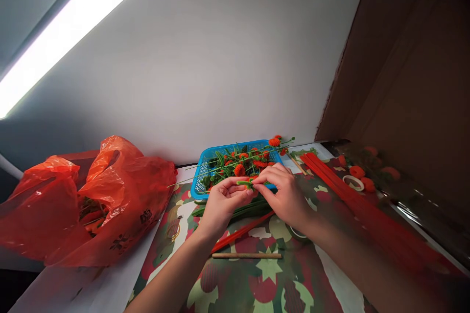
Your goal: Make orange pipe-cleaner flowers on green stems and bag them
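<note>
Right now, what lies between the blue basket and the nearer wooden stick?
Green strips, partly behind the left hand, and red strips; the head view shows both.

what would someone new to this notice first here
The glaring light strip at the upper left probably catches the eye first, then the big red plastic bag below it on the left. Near the middle, the left hand and right hand pinch a small green piece before a blue basket of orange flowers.
</note>
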Action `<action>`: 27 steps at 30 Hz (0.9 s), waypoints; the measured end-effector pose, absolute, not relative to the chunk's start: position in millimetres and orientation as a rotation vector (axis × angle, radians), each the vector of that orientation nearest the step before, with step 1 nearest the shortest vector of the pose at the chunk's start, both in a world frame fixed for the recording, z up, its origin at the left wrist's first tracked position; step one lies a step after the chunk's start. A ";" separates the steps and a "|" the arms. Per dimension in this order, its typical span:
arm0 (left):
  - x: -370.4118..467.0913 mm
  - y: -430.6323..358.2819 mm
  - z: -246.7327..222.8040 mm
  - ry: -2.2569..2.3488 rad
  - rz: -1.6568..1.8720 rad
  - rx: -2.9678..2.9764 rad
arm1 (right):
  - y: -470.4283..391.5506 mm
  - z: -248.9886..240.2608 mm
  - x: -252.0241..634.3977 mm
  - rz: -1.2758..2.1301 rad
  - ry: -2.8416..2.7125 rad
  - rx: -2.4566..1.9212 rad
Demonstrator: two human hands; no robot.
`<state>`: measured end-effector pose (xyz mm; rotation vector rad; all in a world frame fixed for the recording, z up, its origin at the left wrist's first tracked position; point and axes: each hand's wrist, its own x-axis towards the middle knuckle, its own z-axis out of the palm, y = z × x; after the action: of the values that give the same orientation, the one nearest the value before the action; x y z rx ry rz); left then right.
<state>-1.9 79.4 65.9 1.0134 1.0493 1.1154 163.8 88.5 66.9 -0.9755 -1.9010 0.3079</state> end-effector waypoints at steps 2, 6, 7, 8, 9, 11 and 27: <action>0.3 77.6 67.3 1.078 1.152 1.043 | 88.3 66.9 163.8 0.292 -1.906 -0.983; 3.3 75.5 71.9 1.089 1.166 1.101 | 88.4 77.1 171.8 0.288 -2.031 -0.957; 3.4 75.4 72.9 1.100 1.148 1.109 | 88.5 80.6 174.6 0.285 -2.066 -0.943; 3.2 75.4 73.6 1.113 1.127 1.115 | 88.7 83.7 177.3 0.281 -2.100 -0.923; 2.8 75.5 74.2 1.124 1.103 1.125 | 89.0 86.2 179.7 0.279 -2.140 -0.895; 1.6 75.7 74.8 1.129 1.053 1.152 | 89.8 88.9 183.2 0.275 -2.228 -0.831; -0.1 74.5 76.6 1.010 0.873 1.281 | 86.7 85.3 182.8 0.450 -2.207 -0.820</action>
<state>-0.1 74.5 76.6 1.2812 1.0100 0.8725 182.8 86.7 85.3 -0.8197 -2.2071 0.4496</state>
